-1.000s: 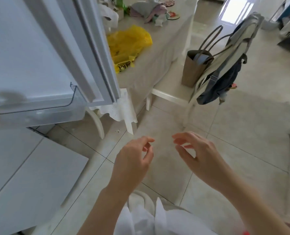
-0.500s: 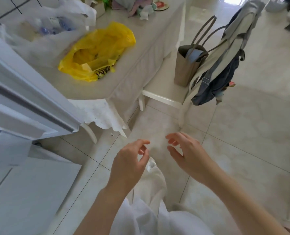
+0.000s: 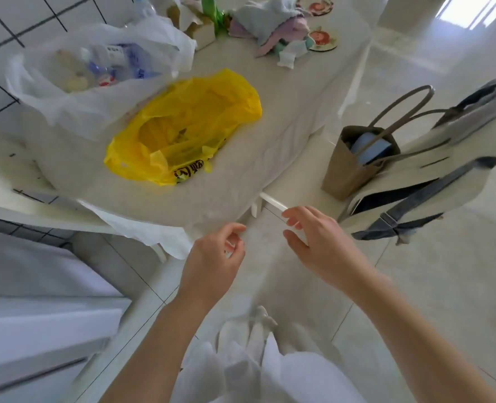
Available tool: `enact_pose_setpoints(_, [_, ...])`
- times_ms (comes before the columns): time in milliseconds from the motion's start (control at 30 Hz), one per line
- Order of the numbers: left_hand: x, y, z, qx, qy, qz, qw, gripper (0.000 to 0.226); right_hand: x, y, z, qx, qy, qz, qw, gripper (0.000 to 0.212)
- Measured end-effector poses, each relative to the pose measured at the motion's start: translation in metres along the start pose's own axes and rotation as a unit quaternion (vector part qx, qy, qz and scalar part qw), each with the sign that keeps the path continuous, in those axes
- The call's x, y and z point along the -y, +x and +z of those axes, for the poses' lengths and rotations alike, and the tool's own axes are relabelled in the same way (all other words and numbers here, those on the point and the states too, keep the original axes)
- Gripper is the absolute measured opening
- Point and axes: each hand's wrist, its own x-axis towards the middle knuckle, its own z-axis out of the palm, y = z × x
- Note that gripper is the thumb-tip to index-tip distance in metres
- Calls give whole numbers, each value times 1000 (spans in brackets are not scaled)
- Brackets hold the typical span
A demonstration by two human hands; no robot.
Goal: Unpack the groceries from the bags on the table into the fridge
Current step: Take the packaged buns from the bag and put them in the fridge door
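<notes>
- A yellow plastic bag [image 3: 183,132] is seen lying open on the table [image 3: 284,117], near the table's front edge
- A white translucent bag [image 3: 90,77] is seen just behind and left of the yellow one, touching it or nearly so; packaged goods with blue labels are visible through it, too blurred to be named
- Crumpled pastel cloths [image 3: 273,27] and round coasters [image 3: 322,39] are spread at the far end of the table
- A brown paper tote [image 3: 348,167] with long handles is set on a white chair [image 3: 299,170] to the right of the table; a pale garment with a denim strap [image 3: 415,199] is hung over the chair's back
- The fridge [image 3: 37,315] is glimpsed only as white panels at the lower left edge
- The left hand [image 3: 215,257] is held in the air below the table's corner, fingers loosely curled, nothing gripped
- The right hand [image 3: 316,242] is held just beside it, apart from it, fingers relaxed and slightly bent, nothing held
- The table's overhanging cloth corner [image 3: 154,234] lies between the hands and the bags
- Compared with half a second earlier, the fridge door has been lost from view at upper left, the bags are seen closer and more centred, and both hands have been brought nearer the table edge, unchanged in pose
</notes>
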Motion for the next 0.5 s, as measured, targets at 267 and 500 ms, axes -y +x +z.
enact_pose_setpoints(267, [3,82,-4,-54,-11,-78,995,22,-20,121,-16,69,0,-65,995,32])
enact_pose_setpoints(500, [-4,154,-6,-131,-10,-149,980,25,-27,230,-41,133,-25,-162,977,35])
